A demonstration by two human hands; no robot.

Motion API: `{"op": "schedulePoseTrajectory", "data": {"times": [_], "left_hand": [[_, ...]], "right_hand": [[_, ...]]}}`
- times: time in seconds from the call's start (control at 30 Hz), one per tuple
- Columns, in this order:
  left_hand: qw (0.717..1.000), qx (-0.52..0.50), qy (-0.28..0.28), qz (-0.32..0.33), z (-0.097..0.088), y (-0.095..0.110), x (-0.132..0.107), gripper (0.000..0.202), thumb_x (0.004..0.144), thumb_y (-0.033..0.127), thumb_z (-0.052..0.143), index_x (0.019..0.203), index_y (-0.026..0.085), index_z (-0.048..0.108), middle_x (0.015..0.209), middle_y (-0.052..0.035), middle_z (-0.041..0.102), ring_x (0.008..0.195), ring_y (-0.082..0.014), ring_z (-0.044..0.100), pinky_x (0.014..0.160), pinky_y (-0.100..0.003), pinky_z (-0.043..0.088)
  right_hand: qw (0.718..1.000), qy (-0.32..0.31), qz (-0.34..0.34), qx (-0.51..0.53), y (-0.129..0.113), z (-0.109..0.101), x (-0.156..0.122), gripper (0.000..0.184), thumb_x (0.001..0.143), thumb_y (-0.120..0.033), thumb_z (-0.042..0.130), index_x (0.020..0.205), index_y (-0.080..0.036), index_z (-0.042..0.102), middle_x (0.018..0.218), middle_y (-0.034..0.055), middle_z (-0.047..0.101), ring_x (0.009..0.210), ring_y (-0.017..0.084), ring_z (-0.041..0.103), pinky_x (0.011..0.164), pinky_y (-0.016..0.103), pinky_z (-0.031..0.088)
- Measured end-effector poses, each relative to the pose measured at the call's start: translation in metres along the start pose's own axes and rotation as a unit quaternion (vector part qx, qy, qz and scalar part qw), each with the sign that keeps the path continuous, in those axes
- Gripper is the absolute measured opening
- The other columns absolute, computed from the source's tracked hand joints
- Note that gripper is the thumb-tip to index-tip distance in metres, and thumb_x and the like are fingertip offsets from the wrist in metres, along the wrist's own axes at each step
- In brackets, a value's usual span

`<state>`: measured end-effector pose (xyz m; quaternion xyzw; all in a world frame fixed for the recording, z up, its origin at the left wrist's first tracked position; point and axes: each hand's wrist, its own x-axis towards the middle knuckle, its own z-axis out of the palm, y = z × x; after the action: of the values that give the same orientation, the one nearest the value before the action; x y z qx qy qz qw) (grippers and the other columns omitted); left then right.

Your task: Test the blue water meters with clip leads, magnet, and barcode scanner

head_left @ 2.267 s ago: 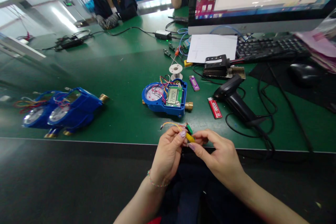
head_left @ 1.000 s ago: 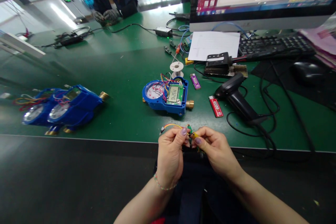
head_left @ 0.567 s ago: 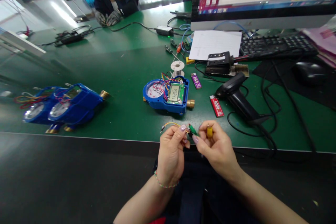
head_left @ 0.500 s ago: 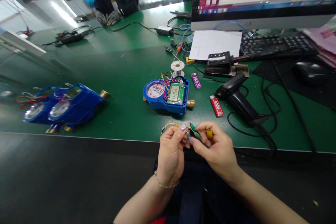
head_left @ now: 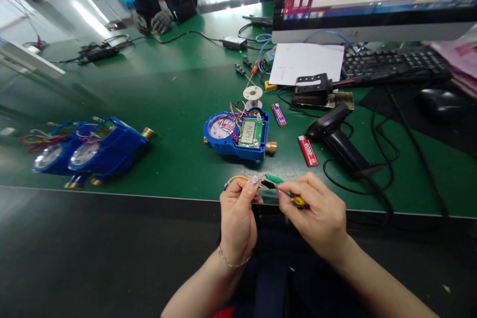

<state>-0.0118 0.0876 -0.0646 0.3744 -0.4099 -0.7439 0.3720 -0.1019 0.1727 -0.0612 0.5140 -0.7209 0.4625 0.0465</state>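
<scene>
Just past the table's front edge, my left hand (head_left: 239, 206) pinches thin wires between thumb and fingers. A yellow wire (head_left: 238, 177) loops out above it. My right hand (head_left: 315, 208) is closed on small clips that look like alligator clips: a green clip (head_left: 275, 178) and a black clip (head_left: 267, 185) point at the wire ends by my left thumb. A yellow clip (head_left: 299, 201) lies under its curled fingers. Whether the clips bite the wires is too small to tell. Beyond my hands lies an opened blue water meter (head_left: 233, 144) with a lit-up digit display (head_left: 247, 132).
Two more blue meters (head_left: 89, 149) lie at left. To the right are a red box (head_left: 307, 151), a purple box (head_left: 278, 115), a barcode scanner (head_left: 339, 139) with a looping cable, and a solder spool (head_left: 252, 94). Across the table are a person's gloved hands (head_left: 162, 22).
My hands have drawn slightly apart, the right one moving right. The green and black clips now show more fully between them. The gloved hands across the table have shifted apart.
</scene>
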Motion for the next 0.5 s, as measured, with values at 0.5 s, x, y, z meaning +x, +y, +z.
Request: {"op": "schedulePoseTrajectory", "data": {"times": [0.5], "left_hand": [[0.997, 0.053, -0.036, 0.033, 0.0012, -0.0037, -0.0076, 0.027, 0.076, 0.024, 0.062, 0.053, 0.016, 0.052, 0.057, 0.0045, 0.044, 0.058, -0.0081, 0.041, 0.062, -0.023, 0.035]], "right_hand": [[0.997, -0.046, 0.022, 0.065, -0.0058, 0.0041, 0.0051, 0.011, 0.077, -0.012, 0.053, 0.079, -0.016, 0.063, 0.068, 0.0015, 0.059, 0.063, 0.009, 0.055, 0.056, 0.02, 0.046]]}}
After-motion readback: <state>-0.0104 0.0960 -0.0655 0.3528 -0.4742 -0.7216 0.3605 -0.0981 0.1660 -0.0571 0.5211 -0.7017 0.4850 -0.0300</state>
